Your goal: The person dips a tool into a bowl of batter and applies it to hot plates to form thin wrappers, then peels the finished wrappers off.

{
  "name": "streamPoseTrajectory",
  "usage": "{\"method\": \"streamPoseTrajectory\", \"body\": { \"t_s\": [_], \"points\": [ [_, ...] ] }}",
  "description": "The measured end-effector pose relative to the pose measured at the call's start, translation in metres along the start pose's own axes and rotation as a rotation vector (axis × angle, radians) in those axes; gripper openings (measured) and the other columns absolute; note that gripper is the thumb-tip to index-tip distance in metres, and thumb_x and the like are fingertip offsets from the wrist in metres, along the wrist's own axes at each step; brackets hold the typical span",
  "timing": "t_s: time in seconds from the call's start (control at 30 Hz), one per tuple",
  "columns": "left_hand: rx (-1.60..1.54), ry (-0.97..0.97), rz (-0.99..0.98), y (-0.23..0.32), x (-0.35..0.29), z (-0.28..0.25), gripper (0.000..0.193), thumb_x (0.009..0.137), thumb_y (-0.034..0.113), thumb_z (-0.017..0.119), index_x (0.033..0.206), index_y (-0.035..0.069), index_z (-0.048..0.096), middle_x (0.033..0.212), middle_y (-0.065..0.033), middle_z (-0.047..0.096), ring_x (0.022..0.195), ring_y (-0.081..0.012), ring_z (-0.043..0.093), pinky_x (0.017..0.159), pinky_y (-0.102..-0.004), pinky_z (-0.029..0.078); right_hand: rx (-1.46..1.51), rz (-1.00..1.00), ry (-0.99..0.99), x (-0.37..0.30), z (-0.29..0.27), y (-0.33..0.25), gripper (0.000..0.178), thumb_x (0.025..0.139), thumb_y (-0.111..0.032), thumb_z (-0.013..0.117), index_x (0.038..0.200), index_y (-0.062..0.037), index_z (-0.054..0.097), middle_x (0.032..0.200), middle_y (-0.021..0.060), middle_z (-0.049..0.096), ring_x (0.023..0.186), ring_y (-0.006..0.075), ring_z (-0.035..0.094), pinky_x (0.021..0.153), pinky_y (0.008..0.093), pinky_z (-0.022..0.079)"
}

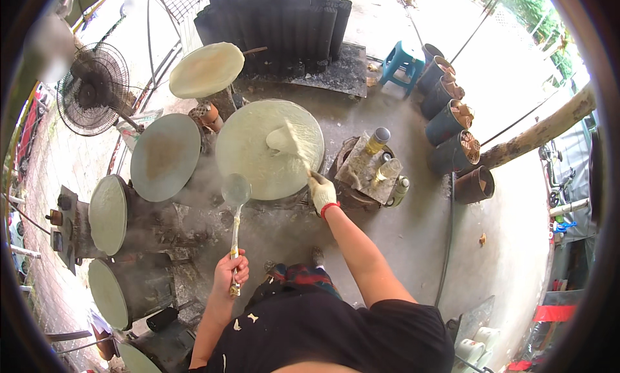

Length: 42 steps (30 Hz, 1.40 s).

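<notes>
My left hand [232, 271] is closed around the handle of a metal ladle [236, 191], bowl pointing away from me at the near left rim of a large round pan [245, 124]. Pale green, batter-like liquid covers the pan's face. In a white glove with a red band at the wrist, my right hand [321, 192] grips a batter-coated paddle-like tool [296, 140] by its near end. That tool reaches over the pan's right half, beside a rounded pale lump [279, 140] in the batter; whether the two are joined I cannot tell.
Several round griddles stand along the left, among them a grey one [165, 156] and one with a pale sheet [206, 69]. A fan [93, 89] is beyond them. Bottles [378, 140] stand on a small table at right. Farther off are a blue stool [403, 66] and several dark buckets [455, 152].
</notes>
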<state>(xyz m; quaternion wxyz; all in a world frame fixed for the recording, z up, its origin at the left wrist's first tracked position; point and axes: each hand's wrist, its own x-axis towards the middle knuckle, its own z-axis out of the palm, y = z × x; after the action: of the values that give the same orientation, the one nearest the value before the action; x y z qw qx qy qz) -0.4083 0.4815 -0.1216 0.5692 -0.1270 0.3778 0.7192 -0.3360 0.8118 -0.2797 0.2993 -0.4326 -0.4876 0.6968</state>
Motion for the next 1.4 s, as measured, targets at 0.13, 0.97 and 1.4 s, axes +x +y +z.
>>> {"method": "streamPoseTrajectory", "body": {
  "t_s": [0.13,0.97,1.4],
  "points": [
    [-0.004,0.007,-0.026,-0.005,0.010,0.011,0.019,0.091,0.006,0.043,0.108,0.000,0.049,0.068,-0.0075,0.047,0.040,-0.0092,0.037,0.036,-0.0227,0.034,-0.300,-0.208,0.142,-0.009,-0.006,0.029,0.029,0.089,-0.009,0.053,0.115,0.0006,0.060,0.072,-0.0023,0.057,0.057,0.0066,0.046,0.052,0.0214,0.037],
    [0.789,0.399,0.202,-0.017,0.119,0.052,0.014,0.084,0.011,0.053,0.088,0.004,0.042,0.057,-0.0042,0.043,0.035,-0.0136,0.042,0.032,-0.0297,0.036,0.374,0.351,0.020,-0.031,-0.078,0.010,0.023,0.090,-0.020,0.057,0.109,-0.0080,0.061,0.066,0.0010,0.054,0.047,0.0084,0.048,0.037,0.0209,0.032],
    [0.196,-0.036,0.144,0.002,0.032,0.085,0.008,0.090,0.008,0.047,0.084,0.008,0.043,0.059,0.0021,0.038,0.039,-0.0038,0.034,0.033,-0.0191,0.031,0.215,0.240,0.002,-0.039,-0.038,-0.034,0.032,0.089,-0.014,0.056,0.121,-0.0058,0.057,0.066,-0.0031,0.052,0.050,0.0048,0.044,0.040,0.0197,0.033]
  ]
}}
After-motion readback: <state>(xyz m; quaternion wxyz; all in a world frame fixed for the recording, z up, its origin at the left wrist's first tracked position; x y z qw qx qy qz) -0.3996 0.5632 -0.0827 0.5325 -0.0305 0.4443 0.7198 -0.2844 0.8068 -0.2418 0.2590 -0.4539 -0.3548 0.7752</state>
